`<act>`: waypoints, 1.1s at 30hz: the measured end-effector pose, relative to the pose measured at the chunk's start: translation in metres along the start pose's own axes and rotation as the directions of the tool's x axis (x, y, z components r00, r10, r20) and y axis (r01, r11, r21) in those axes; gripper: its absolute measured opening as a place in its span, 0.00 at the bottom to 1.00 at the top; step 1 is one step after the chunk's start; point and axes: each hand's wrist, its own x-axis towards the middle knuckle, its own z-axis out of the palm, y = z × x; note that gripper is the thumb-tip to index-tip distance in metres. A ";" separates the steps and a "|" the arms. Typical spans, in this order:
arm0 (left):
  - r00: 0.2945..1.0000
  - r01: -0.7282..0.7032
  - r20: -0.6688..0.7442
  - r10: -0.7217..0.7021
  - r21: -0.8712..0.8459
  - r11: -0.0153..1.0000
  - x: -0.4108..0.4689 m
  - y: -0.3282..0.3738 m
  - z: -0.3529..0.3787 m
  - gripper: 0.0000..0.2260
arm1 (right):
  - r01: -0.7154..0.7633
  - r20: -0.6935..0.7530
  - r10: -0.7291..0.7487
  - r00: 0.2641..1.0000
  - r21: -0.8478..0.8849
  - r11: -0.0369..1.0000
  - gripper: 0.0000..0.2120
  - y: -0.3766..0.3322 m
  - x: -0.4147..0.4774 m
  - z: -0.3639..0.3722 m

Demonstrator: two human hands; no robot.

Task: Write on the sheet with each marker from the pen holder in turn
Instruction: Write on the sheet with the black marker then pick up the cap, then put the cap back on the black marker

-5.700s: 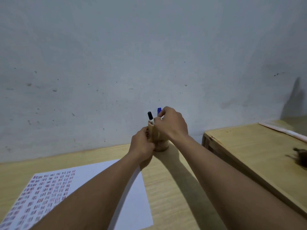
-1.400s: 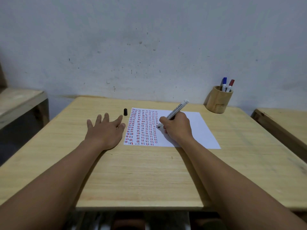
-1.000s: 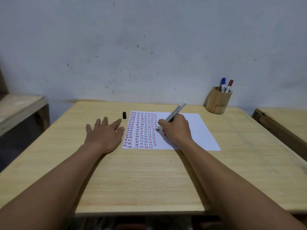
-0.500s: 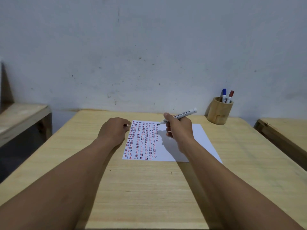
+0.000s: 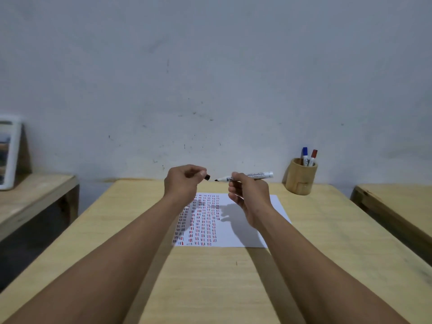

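My right hand (image 5: 248, 192) holds a white marker (image 5: 252, 176) level above the table, its black tip pointing left. My left hand (image 5: 182, 183) pinches the black cap (image 5: 207, 177) a short gap from that tip. Both hands hover above the white sheet (image 5: 243, 220), whose left half is filled with rows of small red and dark marks. A wooden pen holder (image 5: 301, 177) stands at the back right of the table with a blue-capped marker (image 5: 304, 155) and a red-capped marker (image 5: 312, 157) upright in it.
The sheet lies on a light wooden table (image 5: 210, 272) against a pale wall. A second wooden table (image 5: 397, 206) sits to the right across a narrow gap. A lower bench (image 5: 32, 197) at the left carries a white framed object (image 5: 8, 153).
My right hand lifted the marker off the sheet and turned it level. My left hand picked the black cap up from the table and raised it beside the tip.
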 end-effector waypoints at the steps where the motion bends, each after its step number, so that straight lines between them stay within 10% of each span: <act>1: 1.000 0.023 -0.001 -0.023 -0.046 0.999 -0.001 0.004 0.003 0.03 | 0.010 0.003 -0.010 1.000 0.020 1.000 0.04 -0.005 -0.002 0.000; 12: 0.978 0.204 0.093 -0.188 -0.229 0.952 -0.013 0.032 0.019 0.05 | 0.046 0.020 -0.049 0.999 0.102 0.994 0.05 -0.026 -0.008 -0.003; 33: 0.989 0.065 0.144 -0.031 -0.236 0.970 -0.030 0.075 0.052 0.04 | 0.057 0.013 -0.059 0.998 0.133 0.990 0.05 -0.055 -0.015 -0.036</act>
